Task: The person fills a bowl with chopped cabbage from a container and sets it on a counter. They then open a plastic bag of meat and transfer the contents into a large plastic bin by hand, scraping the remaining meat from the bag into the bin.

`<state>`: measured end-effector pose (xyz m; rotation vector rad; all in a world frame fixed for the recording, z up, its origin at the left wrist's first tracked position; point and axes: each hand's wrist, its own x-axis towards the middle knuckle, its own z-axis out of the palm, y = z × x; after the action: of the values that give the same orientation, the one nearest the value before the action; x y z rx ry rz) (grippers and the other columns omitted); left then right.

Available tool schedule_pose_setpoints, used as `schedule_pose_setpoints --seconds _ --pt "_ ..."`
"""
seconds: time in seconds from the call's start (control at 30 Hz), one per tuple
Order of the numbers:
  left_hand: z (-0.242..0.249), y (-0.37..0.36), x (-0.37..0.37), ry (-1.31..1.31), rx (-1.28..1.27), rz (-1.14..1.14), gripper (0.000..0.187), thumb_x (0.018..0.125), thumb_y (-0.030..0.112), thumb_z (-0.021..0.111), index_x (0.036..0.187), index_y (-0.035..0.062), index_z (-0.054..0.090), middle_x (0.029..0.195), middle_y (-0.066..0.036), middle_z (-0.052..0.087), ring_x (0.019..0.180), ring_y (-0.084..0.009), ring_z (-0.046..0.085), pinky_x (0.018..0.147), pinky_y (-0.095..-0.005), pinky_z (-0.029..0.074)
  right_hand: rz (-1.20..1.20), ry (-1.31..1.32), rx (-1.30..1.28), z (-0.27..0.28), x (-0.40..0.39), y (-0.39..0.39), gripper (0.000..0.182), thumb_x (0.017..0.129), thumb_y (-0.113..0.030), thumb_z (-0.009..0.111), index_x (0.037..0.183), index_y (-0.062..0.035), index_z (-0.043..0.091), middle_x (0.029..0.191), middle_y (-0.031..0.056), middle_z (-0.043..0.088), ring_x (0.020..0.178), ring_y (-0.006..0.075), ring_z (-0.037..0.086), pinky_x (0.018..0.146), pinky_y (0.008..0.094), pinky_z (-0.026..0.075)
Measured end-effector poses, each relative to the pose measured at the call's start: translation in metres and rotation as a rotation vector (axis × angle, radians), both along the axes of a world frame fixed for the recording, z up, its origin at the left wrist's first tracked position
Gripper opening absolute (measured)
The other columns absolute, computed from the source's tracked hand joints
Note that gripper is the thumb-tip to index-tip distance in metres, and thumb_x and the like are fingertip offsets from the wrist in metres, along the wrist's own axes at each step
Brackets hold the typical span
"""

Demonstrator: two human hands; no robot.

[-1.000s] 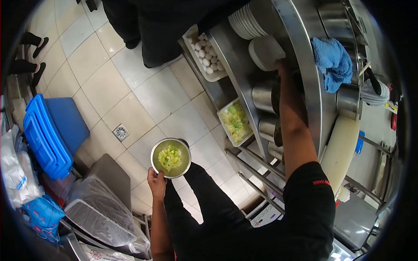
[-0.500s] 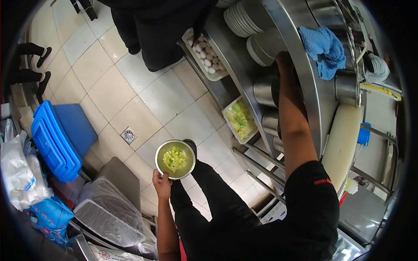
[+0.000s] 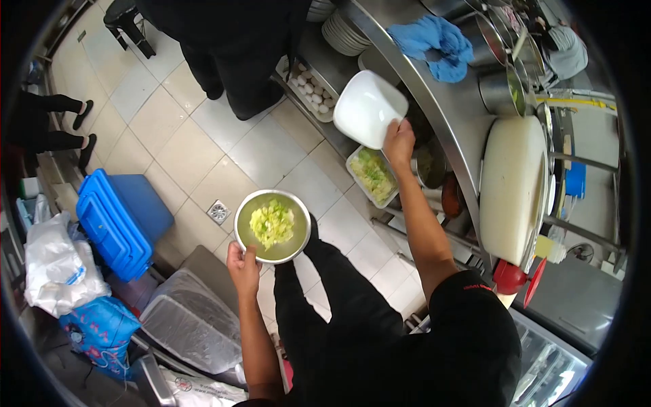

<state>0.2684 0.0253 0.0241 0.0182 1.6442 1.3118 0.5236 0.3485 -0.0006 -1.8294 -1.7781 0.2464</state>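
My left hand (image 3: 245,265) is closed on the near rim of a round metal bowl (image 3: 241,230), thumb at the edge. Chopped pale green vegetable (image 3: 272,224) lies inside that bowl. My right hand (image 3: 399,140) grips the edge of a white square bowl (image 3: 369,105), which is empty and tilted beside the metal shelving. Just below the white bowl, a white tray of chopped vegetable (image 3: 372,178) stands on the lower shelf. White plates (image 3: 344,34) are stacked on the shelf further up.
A steel counter (image 3: 434,102) runs along the right, with a blue cloth (image 3: 434,47), pots and a thick white board (image 3: 512,190). Eggs (image 3: 312,90) sit in a basket. A person in black (image 3: 234,61) stands ahead. A blue lidded bin (image 3: 119,217) is at left.
My right hand has come out from the shelf with the white bowl in it and moved left. The metal bowl stays in my left hand. The view has shifted.
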Motion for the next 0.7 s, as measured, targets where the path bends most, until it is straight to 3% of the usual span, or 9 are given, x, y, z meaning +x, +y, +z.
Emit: schedule_pose_setpoints --seconds 0.1,0.23,0.27,0.3,0.4,0.5,0.57,0.6,0.7 --pt "0.061 0.018 -0.008 0.095 0.031 -0.062 0.015 0.086 0.01 0.055 0.08 0.0091 0.042 0.063 0.003 0.047 0.047 -0.0012 0.039 0.039 -0.0164 0.03 0.077 0.108 -0.088 0.032 -0.012 -0.062 0.022 0.086 -0.017 0.046 0.086 0.0043 0.05 0.077 0.0289 0.056 0.073 0.0468 0.054 0.065 0.0473 0.044" --pt "0.13 0.032 -0.01 0.083 0.274 -0.192 0.015 0.086 0.008 0.057 0.081 0.0081 0.043 0.068 0.003 0.047 0.052 -0.001 0.041 0.04 -0.0166 0.031 0.15 0.186 -0.429 0.076 -0.009 -0.133 0.02 0.087 -0.018 0.048 0.082 0.0014 0.05 0.073 0.0257 0.056 0.067 0.0427 0.055 0.058 0.0453 0.043" --pt "0.145 0.038 -0.003 0.127 0.272 -0.257 0.014 0.086 0.007 0.056 0.082 0.0075 0.043 0.071 0.002 0.048 0.054 -0.0012 0.042 0.041 -0.0168 0.031 0.325 0.111 -0.279 0.067 0.004 -0.147 0.02 0.087 -0.018 0.048 0.082 0.0012 0.05 0.071 0.0251 0.054 0.064 0.0397 0.054 0.057 0.0445 0.042" --pt "0.168 0.045 0.005 0.103 0.305 -0.282 0.011 0.085 0.005 0.055 0.085 0.0067 0.045 0.075 0.0 0.049 0.056 -0.0021 0.043 0.041 -0.0168 0.031 0.298 0.215 -0.268 0.081 0.005 -0.163 0.018 0.086 -0.016 0.049 0.081 0.0016 0.049 0.071 0.0253 0.054 0.065 0.039 0.054 0.057 0.0444 0.043" --pt "0.21 0.05 0.016 0.118 0.343 -0.628 0.008 0.084 0.001 0.053 0.085 0.0018 0.045 0.075 -0.002 0.05 0.057 -0.0029 0.044 0.043 -0.017 0.033 0.362 0.242 -0.211 0.17 0.023 -0.205 0.013 0.085 -0.012 0.05 0.084 0.0015 0.049 0.073 0.0263 0.055 0.068 0.0425 0.054 0.061 0.0469 0.042" --pt "0.235 0.058 0.014 0.133 0.461 -0.789 0.011 0.084 0.002 0.055 0.083 0.0023 0.044 0.073 -0.002 0.05 0.055 -0.0043 0.045 0.042 -0.0174 0.032 0.312 0.222 -0.24 0.248 0.026 -0.243 0.012 0.084 -0.01 0.051 0.085 0.0014 0.05 0.077 0.0262 0.056 0.074 0.0437 0.055 0.064 0.0464 0.044" --pt "0.255 0.062 0.02 0.34 0.585 -0.992 0.015 0.085 0.006 0.057 0.082 0.0026 0.042 0.073 -0.004 0.05 0.055 -0.0063 0.047 0.041 -0.0194 0.037 0.278 0.241 -0.195 0.29 0.029 -0.268 0.011 0.082 -0.009 0.052 0.086 0.0014 0.05 0.08 0.0261 0.057 0.077 0.0434 0.056 0.065 0.0457 0.044" --pt "0.29 0.06 0.034 0.191 0.581 -0.994 0.019 0.085 0.008 0.059 0.082 0.0023 0.041 0.072 -0.004 0.05 0.055 -0.008 0.051 0.041 -0.0225 0.044 0.272 0.263 -0.189 0.308 0.035 -0.28 0.011 0.081 -0.008 0.053 0.086 0.0015 0.05 0.082 0.0259 0.058 0.081 0.043 0.056 0.067 0.045 0.045" --pt "0.324 0.061 0.118 0.269 0.612 -1.125 0.018 0.087 0.014 0.057 0.081 0.0028 0.044 0.066 -0.002 0.051 0.051 -0.0055 0.049 0.042 -0.0198 0.04 0.137 0.341 -0.217 0.326 0.111 -0.312 0.016 0.079 -0.006 0.055 0.092 0.0008 0.053 0.088 0.0244 0.06 0.087 0.04 0.058 0.07 0.0412 0.047"
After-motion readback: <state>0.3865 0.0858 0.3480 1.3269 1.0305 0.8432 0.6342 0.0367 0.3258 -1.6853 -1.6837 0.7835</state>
